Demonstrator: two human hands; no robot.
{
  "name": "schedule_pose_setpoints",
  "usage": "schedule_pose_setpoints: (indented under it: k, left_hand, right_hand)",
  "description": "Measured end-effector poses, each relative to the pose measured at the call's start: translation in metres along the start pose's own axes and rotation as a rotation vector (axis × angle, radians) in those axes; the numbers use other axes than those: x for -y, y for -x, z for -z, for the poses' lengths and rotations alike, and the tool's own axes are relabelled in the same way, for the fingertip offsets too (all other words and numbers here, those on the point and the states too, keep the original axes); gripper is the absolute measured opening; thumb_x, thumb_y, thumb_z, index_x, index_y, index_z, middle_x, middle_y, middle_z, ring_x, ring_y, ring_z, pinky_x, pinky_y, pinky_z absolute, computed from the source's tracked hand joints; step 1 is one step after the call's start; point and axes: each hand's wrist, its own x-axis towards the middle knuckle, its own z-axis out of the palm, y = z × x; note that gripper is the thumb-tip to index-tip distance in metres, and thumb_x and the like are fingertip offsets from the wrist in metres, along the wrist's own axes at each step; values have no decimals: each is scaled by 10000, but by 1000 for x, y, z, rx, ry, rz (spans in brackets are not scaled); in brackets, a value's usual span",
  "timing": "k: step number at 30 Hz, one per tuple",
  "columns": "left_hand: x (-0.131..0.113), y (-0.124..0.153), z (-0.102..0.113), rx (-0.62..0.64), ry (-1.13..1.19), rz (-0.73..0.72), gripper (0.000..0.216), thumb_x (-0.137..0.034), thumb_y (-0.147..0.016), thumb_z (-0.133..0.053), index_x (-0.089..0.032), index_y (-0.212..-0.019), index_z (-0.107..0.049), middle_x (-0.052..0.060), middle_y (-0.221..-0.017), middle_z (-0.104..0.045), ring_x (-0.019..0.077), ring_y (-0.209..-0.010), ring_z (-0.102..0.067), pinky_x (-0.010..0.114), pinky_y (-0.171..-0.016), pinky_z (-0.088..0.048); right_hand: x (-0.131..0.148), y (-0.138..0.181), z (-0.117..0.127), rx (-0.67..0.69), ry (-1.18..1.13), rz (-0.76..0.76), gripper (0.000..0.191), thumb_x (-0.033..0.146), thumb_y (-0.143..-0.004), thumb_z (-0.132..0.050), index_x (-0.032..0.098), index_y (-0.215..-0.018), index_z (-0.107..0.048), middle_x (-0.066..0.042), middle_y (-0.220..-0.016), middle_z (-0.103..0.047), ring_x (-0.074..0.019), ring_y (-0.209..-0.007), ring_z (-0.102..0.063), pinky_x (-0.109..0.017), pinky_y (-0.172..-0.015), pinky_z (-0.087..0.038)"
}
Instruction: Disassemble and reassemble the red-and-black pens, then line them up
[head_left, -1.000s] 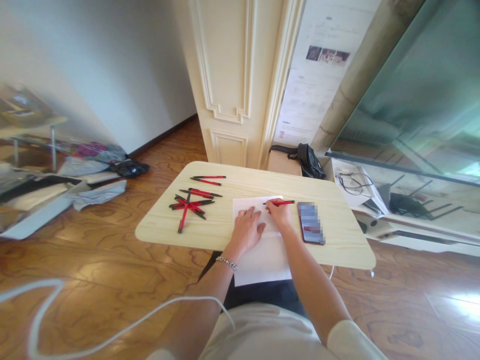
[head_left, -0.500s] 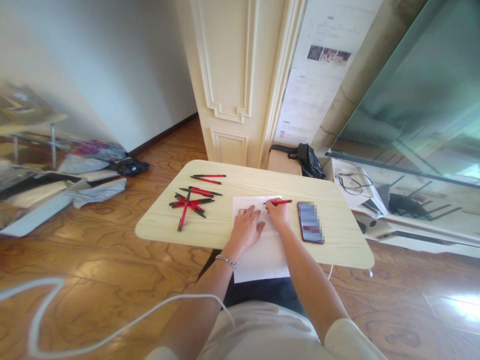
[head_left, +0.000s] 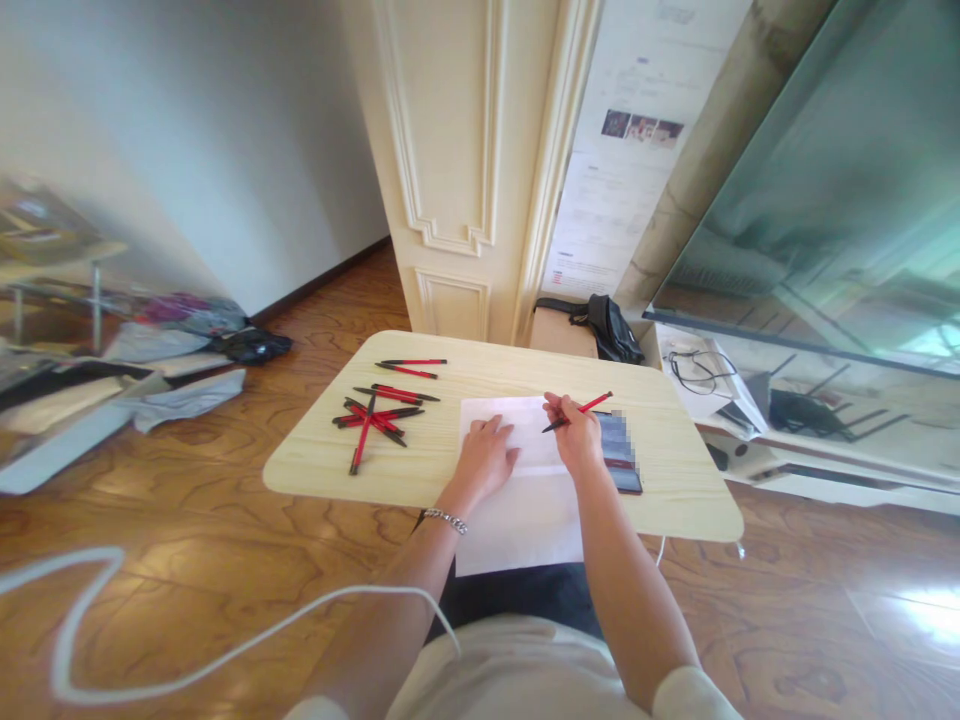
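On the near half of the pale wooden table (head_left: 322, 470), the right hand (head_left: 579, 447) is closed around a red pen (head_left: 581, 410), fingers pinched on its lower end. Half a second ago this pen lay almost flat over the far edge of the sheet of white paper (head_left: 517, 505). Now it is tilted up, the tip seems off the sheet, and the hand sits more right, partly over the phone (head_left: 624, 465). The left hand (head_left: 484, 458) lies flat on the paper, fingers apart, holding nothing. More red and black pens (head_left: 375, 415) lie left. Writing on the far poster (head_left: 615, 190) is too small to read.
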Motion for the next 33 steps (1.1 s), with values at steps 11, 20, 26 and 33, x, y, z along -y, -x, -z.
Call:
schedule_pose_setpoints:
  k: [11,20,26,33]
  left_hand:
    - [-15,20,17,-178,445,60,198,-231,-855,-537,-209,-1011,-657,47,-969,-679,177,-824,-625,321,-826,-483]
    - [-49,35,21,-45,891,175,305,-397,-822,-576,-209,-1031,-694,55,-888,-714,170,-702,-629,268,-655,-478]
    - [-78,34,10,53,1243,242,417,-458,-817,-581,-165,-1094,-686,14,-667,-646,125,-563,-530,244,-540,-394]
    - [-82,16,5,-254,1735,452,308,-419,-760,-682,-149,-907,-698,47,-824,-637,75,-625,-523,216,-602,-424]
  right_hand:
    - [38,21,3,102,-36,-156,649,810,-745,-235,225,-500,-376,48,-458,-266,-105,-407,-280,-250,-424,-325]
    - [42,24,-5,27,-173,-48,536,735,-802,-340,245,-680,-521,58,-495,-307,-108,-437,-340,-248,-474,-387]
    - [36,34,-15,-19,-271,147,241,538,-847,-530,302,-887,-555,44,-674,-541,-97,-630,-555,-251,-650,-496]
    - [28,75,-2,15,42,140,173,387,-806,-628,243,-901,-619,-40,-1013,-665,-169,-931,-619,-322,-795,-502]
